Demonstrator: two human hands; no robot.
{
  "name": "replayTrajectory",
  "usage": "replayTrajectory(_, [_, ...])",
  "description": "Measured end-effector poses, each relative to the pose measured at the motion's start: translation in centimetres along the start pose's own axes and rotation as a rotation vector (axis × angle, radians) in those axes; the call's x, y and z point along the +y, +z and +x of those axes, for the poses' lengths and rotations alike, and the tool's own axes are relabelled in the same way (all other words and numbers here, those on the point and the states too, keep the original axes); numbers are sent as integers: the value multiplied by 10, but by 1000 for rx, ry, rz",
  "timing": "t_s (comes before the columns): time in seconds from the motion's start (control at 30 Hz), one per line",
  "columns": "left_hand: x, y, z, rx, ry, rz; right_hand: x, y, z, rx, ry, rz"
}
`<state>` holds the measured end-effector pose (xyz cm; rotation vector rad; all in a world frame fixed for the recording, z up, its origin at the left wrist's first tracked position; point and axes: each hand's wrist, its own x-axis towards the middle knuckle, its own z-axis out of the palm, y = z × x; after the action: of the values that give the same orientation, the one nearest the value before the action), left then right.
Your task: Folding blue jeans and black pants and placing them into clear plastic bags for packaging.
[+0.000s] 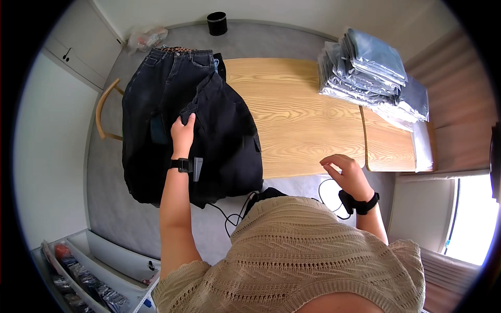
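My left hand (182,134) is closed on the edge of a pair of black jeans (224,125), its thumb on top of the cloth. Those jeans lie over the right part of a pile at the table's left end. Beside them, dark washed jeans (162,73) are spread with the waistband at the far side, and their legs hang past the table edge. Over the near right part of the table hovers my right hand (344,173), with loosely curled fingers apart and nothing in them. Dark bands with small devices circle both wrists.
Clear-bagged folded garments (365,70) are stacked on the wooden table (297,115) at the far right. A curved chair back (102,109) stands left of the jeans. Black cables (235,215) hang near my body. Open bins (94,276) hold packages at lower left. A black wastebasket (217,24) stands beyond.
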<state>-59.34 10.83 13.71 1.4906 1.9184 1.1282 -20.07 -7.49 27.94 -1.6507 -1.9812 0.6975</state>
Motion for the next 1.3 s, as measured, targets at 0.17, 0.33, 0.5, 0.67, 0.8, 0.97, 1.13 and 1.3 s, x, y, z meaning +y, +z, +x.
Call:
replayTrajectory(0.17, [92, -7, -67, -236, 94, -221, 31, -5, -21, -26, -39, 35])
replayTrajectory(0.33, [181, 8, -155, -403, 238, -256, 69, -18, -53, -84, 3, 52])
replayTrajectory(0.5, [241, 43, -254, -525, 321, -459, 156, -15, -101, -140, 203, -11])
replayTrajectory(0.67, [302, 59, -338, -796, 335, -432, 257, -16, -158, 247, 283, 442])
replayTrajectory(0.8, [327, 70, -388, -806, 432, -571, 272, -56, -206, 203, 290, 944])
replayTrajectory(0.97, [345, 74, -393, -781, 274, -602, 273, -105, -267, 468, 218, 895])
replayTrajectory(1.13, [343, 90, -379, -588, 511, -411, 260, -140, -304, 616, 151, 792])
replayTrajectory(1.3, [321, 102, -360, -559, 481, -139, 245, -165, -320, 558, 75, 1141])
